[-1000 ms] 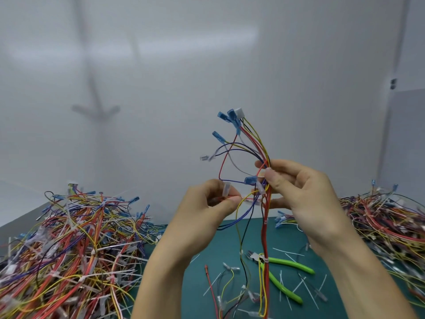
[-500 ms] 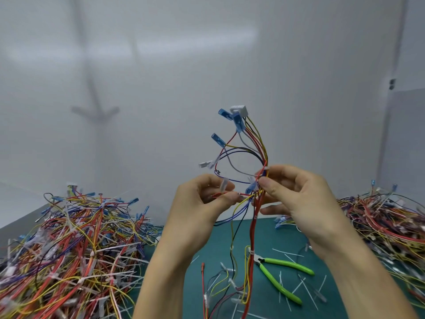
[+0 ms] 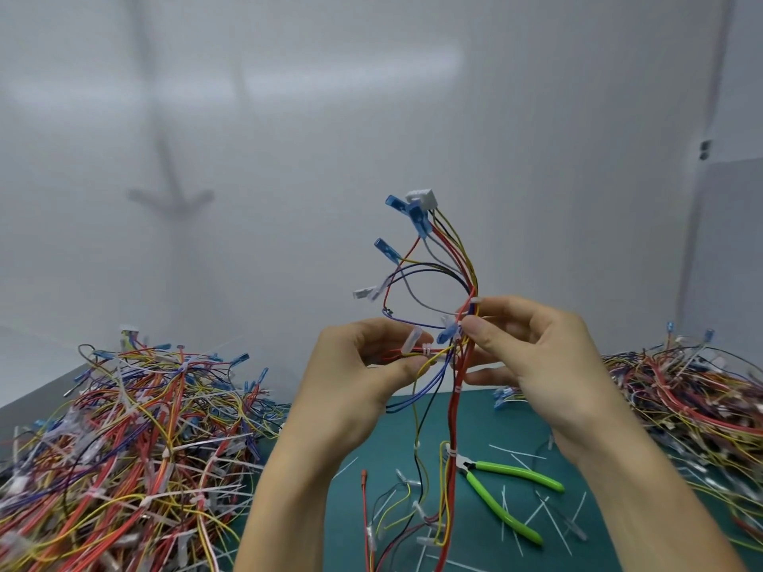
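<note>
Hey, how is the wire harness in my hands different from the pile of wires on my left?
The wire harness is one slim bundle held upright in the air, pinched by the left hand and right hand; the left wire pile is a wide tangled heap lying on the table. The harness's blue terminals fan out at its top; the pile's are scattered throughout. Both have red, yellow and blue wires with white cable ties.

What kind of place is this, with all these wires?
Likely a wire-harness workbench: a left wire heap and right wire heap, green-handled cutters and snipped tie ends on a green mat, plus a harness held up.
</note>
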Available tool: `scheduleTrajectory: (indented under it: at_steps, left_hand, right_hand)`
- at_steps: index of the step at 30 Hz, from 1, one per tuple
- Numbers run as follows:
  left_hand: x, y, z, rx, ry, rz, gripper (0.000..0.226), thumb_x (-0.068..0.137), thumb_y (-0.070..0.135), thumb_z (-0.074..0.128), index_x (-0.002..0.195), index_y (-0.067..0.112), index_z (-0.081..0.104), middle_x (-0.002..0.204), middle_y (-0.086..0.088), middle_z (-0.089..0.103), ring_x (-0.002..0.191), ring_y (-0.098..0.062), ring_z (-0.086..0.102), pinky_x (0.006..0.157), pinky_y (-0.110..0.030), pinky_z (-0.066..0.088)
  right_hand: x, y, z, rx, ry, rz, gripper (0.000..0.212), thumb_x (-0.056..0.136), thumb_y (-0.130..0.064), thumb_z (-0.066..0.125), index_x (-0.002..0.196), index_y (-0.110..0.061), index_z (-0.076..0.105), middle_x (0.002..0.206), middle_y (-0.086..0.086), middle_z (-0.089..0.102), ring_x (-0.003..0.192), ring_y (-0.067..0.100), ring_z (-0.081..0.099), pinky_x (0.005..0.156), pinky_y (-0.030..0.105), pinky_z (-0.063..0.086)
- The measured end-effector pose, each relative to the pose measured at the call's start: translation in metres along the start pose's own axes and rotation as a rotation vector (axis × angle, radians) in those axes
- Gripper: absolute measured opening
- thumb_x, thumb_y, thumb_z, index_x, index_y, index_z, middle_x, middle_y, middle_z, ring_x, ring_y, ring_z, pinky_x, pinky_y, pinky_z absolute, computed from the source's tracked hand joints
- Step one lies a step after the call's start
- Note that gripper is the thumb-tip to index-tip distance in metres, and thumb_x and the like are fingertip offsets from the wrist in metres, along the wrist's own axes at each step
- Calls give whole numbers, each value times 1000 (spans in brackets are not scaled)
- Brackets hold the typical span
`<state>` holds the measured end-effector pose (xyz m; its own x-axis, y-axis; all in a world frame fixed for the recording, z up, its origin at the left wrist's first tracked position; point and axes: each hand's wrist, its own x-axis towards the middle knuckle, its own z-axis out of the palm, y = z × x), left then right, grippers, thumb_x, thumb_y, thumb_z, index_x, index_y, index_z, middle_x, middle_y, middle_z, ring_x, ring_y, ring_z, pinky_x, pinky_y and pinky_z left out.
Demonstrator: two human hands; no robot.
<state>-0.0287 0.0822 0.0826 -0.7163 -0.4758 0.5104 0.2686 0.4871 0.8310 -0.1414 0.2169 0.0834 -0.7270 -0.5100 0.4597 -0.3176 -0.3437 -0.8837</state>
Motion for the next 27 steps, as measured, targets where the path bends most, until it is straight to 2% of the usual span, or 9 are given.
scheduleTrajectory:
  at_steps: [4, 8, 12, 14, 18, 20, 22, 24, 27]
  left_hand:
    - [0, -1, -1, -14, -27, 18, 31, 80, 1, 77, 73, 31, 74, 80, 13, 76, 74, 4, 69, 65, -7, 48]
    - [1, -4, -2, -17, -50, 0, 22, 85, 3, 72, 87, 25, 76, 86, 9, 77, 83, -2, 72, 70, -9, 50]
    - [2, -9, -3, 54, 8, -65, 17, 88, 22, 70, 102, 33, 70, 91, 13, 75, 80, -1, 70, 68, -14, 51]
    - [2, -10, -5, 135, 49, -80, 22, 85, 34, 71, 106, 37, 66, 98, 18, 72, 85, 3, 68, 74, -20, 51]
    - [-1, -3, -7, 238, 131, 52, 25, 75, 48, 78, 95, 38, 66, 98, 21, 66, 89, 4, 63, 72, -19, 49]
    - [-3, 1, -6, 228, 56, 96, 26, 70, 51, 78, 86, 34, 68, 88, 19, 67, 79, -1, 64, 70, -19, 52]
    - [-5, 3, 1, 341, -61, 96, 26, 70, 54, 78, 83, 33, 69, 81, 19, 69, 72, -1, 64, 65, -13, 47]
    - [-5, 1, 9, 455, -111, 76, 23, 72, 55, 77, 82, 35, 71, 79, 20, 69, 71, 0, 65, 64, -18, 50]
    - [-3, -2, 16, 458, -107, 82, 12, 78, 45, 76, 82, 34, 73, 73, 18, 70, 69, 0, 65, 68, -28, 54]
  right_hand:
    - [0, 0, 1, -1, 16, -10, 11, 90, -9, 68, 94, -17, 73, 82, 8, 76, 63, 15, 71, 52, 24, 58]
    - [1, 0, 2, 21, 68, -33, 11, 89, -9, 69, 91, -19, 74, 81, 5, 77, 64, 18, 73, 51, 24, 57]
    - [2, 2, 0, 79, 128, -33, 10, 87, -11, 71, 93, -18, 74, 80, 4, 78, 63, 20, 74, 48, 22, 56]
    - [3, 3, -1, 101, 161, -33, 10, 85, -13, 73, 94, -17, 74, 79, 3, 78, 61, 19, 74, 47, 22, 55]
    - [5, 6, 0, 100, 216, -31, 10, 83, -14, 75, 92, -17, 74, 79, 3, 77, 58, 17, 72, 45, 21, 54]
    - [5, 7, 2, 100, 217, -40, 8, 83, -12, 76, 87, -18, 74, 74, 2, 76, 54, 15, 71, 44, 21, 53]
    - [4, 7, 5, 95, 208, -47, 7, 82, -12, 76, 84, -18, 74, 70, 1, 75, 52, 15, 69, 44, 22, 54]
    - [3, 7, 9, 89, 185, -50, 6, 81, -13, 78, 84, -17, 74, 70, 3, 74, 53, 16, 67, 45, 24, 54]
    - [0, 7, 12, 75, 142, -67, 7, 83, -10, 77, 86, -16, 74, 73, 6, 75, 58, 19, 69, 49, 27, 56]
